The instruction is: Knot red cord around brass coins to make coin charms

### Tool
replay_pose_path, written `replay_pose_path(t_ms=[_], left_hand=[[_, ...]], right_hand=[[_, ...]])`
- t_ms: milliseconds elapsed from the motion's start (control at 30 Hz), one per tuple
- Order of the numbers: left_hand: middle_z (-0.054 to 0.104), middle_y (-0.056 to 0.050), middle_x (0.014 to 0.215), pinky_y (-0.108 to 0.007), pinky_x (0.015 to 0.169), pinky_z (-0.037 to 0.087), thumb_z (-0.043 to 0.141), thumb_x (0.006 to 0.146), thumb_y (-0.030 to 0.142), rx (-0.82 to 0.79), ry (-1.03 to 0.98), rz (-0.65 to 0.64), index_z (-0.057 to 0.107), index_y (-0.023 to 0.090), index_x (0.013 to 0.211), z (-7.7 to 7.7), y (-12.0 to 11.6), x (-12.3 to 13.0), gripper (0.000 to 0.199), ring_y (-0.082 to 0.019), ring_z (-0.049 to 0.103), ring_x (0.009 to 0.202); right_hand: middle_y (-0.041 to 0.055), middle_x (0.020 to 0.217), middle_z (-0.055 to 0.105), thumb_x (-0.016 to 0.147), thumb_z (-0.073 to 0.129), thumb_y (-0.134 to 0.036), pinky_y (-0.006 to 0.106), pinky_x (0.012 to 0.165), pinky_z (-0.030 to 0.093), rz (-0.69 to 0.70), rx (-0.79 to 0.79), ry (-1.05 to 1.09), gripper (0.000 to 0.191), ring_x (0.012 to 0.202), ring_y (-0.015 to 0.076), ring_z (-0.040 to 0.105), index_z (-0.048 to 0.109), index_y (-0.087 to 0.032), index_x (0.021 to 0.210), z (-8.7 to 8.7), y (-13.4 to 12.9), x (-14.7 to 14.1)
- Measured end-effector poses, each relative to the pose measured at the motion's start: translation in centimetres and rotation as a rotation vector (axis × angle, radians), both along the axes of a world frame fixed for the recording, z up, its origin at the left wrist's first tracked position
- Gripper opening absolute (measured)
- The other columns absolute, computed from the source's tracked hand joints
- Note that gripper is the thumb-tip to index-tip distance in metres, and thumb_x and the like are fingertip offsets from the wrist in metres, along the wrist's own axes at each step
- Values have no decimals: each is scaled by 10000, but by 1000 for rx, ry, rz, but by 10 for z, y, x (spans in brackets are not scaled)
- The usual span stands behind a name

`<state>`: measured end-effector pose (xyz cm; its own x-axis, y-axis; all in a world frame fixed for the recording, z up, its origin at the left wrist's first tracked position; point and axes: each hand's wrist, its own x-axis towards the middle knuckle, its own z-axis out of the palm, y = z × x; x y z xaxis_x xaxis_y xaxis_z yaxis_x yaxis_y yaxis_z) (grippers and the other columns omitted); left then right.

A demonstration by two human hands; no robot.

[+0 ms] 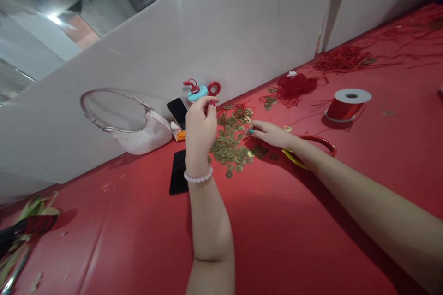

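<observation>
My left hand, with a pink bead bracelet on its wrist, is raised at the left side of a pile of brass-coloured coins with holes. Its thumb and fingers are drawn together in a pinch; whatever they hold is too small to make out. My right hand is low at the right edge of the coins, its fingertips pressed together. A thin red strand shows near those fingertips, but I cannot tell if it is gripped. Red strings lie among the coins at the back.
Beneath my right forearm lies a red and yellow loop. Further right are a ribbon spool and red cord bundles. To the left are a pale handbag, a dark phone and a propped phone. A white panel rises behind.
</observation>
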<state>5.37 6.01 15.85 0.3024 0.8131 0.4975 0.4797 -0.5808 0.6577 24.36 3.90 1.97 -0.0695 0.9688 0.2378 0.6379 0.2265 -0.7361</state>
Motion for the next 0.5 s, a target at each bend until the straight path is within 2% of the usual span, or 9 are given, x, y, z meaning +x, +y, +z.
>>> replay_pose_path(t_ms=[133,233,367,500], left_hand=[[571,0,709,-234,598,410,446,836,116,13,25,-34,612,190,868,-1,-1,1,185,-108,507,617],[585,-3,725,-237,623,418,448,831,109,31,20,-49,616,190,858,-1,-2,2,189,-113,521,643],[596,-12,740,-241,633,429,448,822,103,15,-3,-50,625,184,857,-1,-1,1,197,-119,540,664],[598,-12,783,-238,655,437,461,804,90,31,-91,-45,615,190,889,-1,1,1,203,-115,545,697]], right_hand=[[44,826,632,802,411,-258,317,716,450,43,16,-14,133,745,188,564,535,-211,813,-2,1,-6],[66,933,636,807,408,-242,350,789,447,25,63,-9,181,854,211,574,556,-214,907,-3,2,-8],[99,1048,605,810,380,-229,406,864,423,-106,148,22,228,974,241,549,547,-205,964,-3,5,-3],[98,983,611,815,362,-231,404,829,432,-249,212,60,200,931,239,555,536,-206,910,7,6,11]])
